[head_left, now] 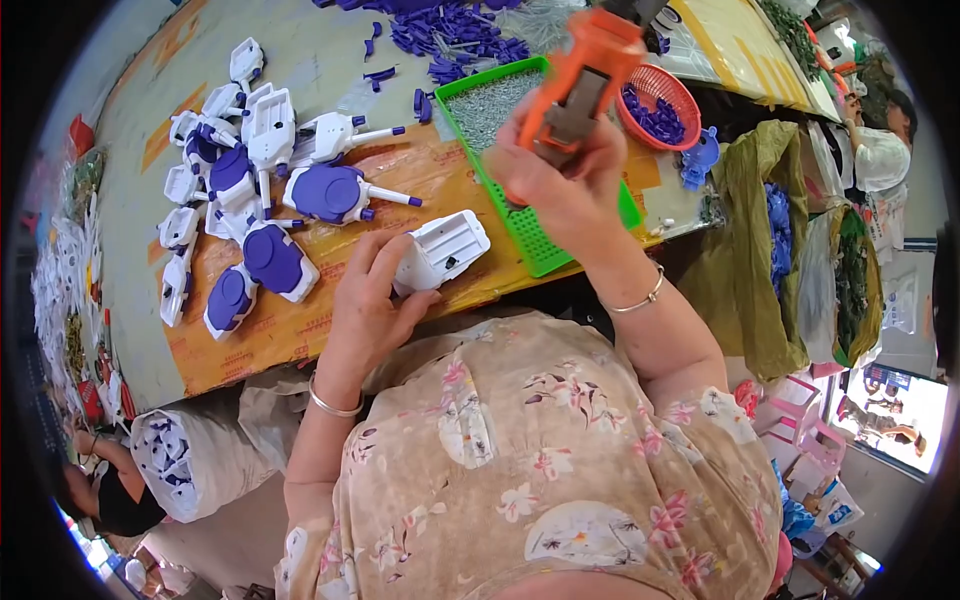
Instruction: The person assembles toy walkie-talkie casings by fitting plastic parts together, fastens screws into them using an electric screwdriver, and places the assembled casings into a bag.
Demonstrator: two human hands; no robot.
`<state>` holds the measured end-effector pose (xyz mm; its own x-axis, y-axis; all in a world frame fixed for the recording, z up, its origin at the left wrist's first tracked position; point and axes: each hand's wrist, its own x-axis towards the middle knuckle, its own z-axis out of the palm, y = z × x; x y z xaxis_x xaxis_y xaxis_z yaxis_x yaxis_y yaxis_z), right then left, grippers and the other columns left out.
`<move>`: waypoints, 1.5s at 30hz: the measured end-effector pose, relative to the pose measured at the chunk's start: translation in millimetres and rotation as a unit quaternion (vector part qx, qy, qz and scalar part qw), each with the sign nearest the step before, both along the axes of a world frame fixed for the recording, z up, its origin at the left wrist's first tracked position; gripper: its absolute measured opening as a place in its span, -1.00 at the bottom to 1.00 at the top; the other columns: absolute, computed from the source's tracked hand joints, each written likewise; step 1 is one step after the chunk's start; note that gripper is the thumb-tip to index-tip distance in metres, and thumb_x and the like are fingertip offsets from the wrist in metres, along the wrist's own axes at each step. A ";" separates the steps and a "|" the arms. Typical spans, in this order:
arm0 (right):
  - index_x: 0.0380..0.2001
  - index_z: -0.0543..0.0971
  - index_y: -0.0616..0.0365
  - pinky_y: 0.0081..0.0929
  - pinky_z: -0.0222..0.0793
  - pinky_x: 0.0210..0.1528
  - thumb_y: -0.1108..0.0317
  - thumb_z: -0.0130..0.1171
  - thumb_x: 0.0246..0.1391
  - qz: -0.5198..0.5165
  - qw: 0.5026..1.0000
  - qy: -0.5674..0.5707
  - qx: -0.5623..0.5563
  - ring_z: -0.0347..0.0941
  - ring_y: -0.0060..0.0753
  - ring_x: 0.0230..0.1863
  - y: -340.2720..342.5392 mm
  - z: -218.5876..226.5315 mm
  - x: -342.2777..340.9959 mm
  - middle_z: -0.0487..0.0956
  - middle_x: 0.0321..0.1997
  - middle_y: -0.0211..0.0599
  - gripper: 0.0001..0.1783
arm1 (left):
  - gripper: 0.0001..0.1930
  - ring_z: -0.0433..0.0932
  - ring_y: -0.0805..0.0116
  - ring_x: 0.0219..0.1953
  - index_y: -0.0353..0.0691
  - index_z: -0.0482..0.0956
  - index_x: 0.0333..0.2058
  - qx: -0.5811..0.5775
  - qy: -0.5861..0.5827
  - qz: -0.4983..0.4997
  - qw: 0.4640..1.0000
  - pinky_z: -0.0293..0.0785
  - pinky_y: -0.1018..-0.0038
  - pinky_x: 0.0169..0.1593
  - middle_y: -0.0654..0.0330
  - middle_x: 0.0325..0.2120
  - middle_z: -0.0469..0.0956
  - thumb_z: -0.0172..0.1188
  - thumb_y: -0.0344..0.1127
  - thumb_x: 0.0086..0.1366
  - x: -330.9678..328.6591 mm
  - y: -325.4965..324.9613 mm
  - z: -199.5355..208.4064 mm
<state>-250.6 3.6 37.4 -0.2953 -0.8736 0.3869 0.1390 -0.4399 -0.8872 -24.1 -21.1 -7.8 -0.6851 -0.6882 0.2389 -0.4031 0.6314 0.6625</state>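
Note:
My left hand (366, 298) grips a white plastic housing (446, 246) at the table's near edge. Its hollow, ribbed inside faces up, and a small black part shows in it. Raised to the right, my right hand (568, 190) is wrapped round an orange cordless power driver (590, 75), somewhat blurred; its tip is hidden. Below that hand stands a green basket tray (540, 256) with many small metal screws (492, 108) in its far part. Left of my left hand lie several purple-and-white plastic units (325, 193), some with handles sticking out.
Orange-brown board (285, 345) covers the near tabletop. Loose purple parts (450, 35) are heaped at the back. A red basket (684, 92) of purple pieces and a blue plastic part (700, 160) sit right. Sacks (745, 240) hang beside the table; another person (125, 490) is at lower left.

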 end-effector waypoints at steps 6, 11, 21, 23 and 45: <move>-0.25 0.45 0.29 -0.55 0.34 -0.46 0.50 0.26 -0.08 -0.033 0.998 0.004 -0.047 0.41 -0.51 -0.53 -1.4 16.6 -10.5 0.50 -0.52 -0.30 -0.71 | -0.39 0.46 0.01 -0.11 -0.31 0.43 -0.02 0.021 0.009 0.021 1.000 0.46 0.30 -0.11 -0.01 -0.13 0.42 0.39 -0.47 -0.13 2.4 -2.0 4.4; -0.35 0.55 0.22 -0.65 0.40 -0.44 0.48 0.32 -0.02 -0.074 0.995 0.027 -0.059 0.43 -0.66 -0.55 -8.0 9.9 -56.5 0.54 -0.57 -0.43 -0.84 | -0.40 0.44 0.06 -0.07 -0.27 0.45 0.00 0.029 0.023 0.043 0.998 0.41 0.32 -0.03 0.01 -0.11 0.40 0.37 -0.50 -0.12 1.6 -1.9 -3.6; -0.58 0.49 0.18 -0.71 0.21 -0.60 0.52 0.34 -0.06 -0.122 0.992 0.010 -0.025 0.33 -0.77 -0.64 -19.7 -1.0 -48.2 0.49 -0.64 -0.51 -0.81 | -0.46 0.37 -0.07 -0.03 -0.20 0.48 -0.03 -0.053 -0.019 -0.019 0.998 0.38 0.18 -0.01 -0.04 -0.04 0.37 0.34 -0.48 -0.08 -13.9 -3.1 3.1; -0.59 0.47 0.16 -0.72 0.16 -0.63 0.52 0.36 -0.07 -0.129 0.991 0.000 -0.027 0.31 -0.79 -0.65 -23.9 -4.8 -48.4 0.48 -0.65 -0.54 -0.79 | -0.45 0.37 -0.09 0.02 -0.15 0.49 -0.02 -0.091 -0.055 -0.046 0.993 0.37 0.18 0.03 -0.06 0.00 0.35 0.29 -0.56 -0.07 -17.2 -2.2 5.9; -0.40 0.49 0.23 -0.55 0.37 -0.48 0.44 0.24 0.06 -0.131 0.988 0.070 -0.036 0.43 -0.54 -0.56 -29.5 -21.2 -51.5 0.51 -0.56 -0.35 -0.87 | -0.57 0.38 -0.11 0.02 -0.17 0.57 -0.24 -0.064 0.003 -0.036 0.997 0.42 0.16 0.01 -0.05 -0.01 0.39 0.36 -0.55 -0.19 -16.1 -7.5 -7.8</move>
<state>-302.1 -25.9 16.2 -0.4465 -0.7434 0.4980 -0.1107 -0.5063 -0.8552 -40.3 -28.5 -15.6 -0.7301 -0.6008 0.3256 -0.3500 0.7380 0.5769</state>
